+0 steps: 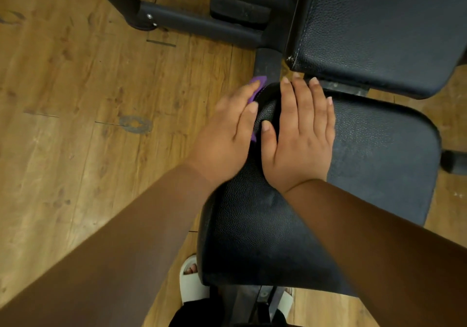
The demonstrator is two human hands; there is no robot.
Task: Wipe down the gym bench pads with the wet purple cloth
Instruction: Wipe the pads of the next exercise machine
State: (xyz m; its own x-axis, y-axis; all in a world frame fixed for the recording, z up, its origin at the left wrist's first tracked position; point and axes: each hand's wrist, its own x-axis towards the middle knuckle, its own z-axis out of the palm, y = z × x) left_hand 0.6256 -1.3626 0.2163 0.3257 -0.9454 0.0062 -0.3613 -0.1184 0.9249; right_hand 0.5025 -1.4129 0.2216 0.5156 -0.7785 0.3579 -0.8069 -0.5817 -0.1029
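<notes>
The black seat pad [374, 165] of the gym bench fills the middle and right of the view. A second black pad [379, 28], the backrest, lies beyond it at the upper right. My left hand [227, 134] presses the purple cloth [259, 82] flat against the seat pad's left side; only small bits of the cloth show past my fingers. My right hand [300, 134] rests flat on top of the seat pad near its far left corner, fingers straight, holding nothing.
The black steel frame [202, 27] of the bench runs across the wooden floor [75, 124] at the top. My feet in white sandals [192, 283] stand below the seat pad's near end.
</notes>
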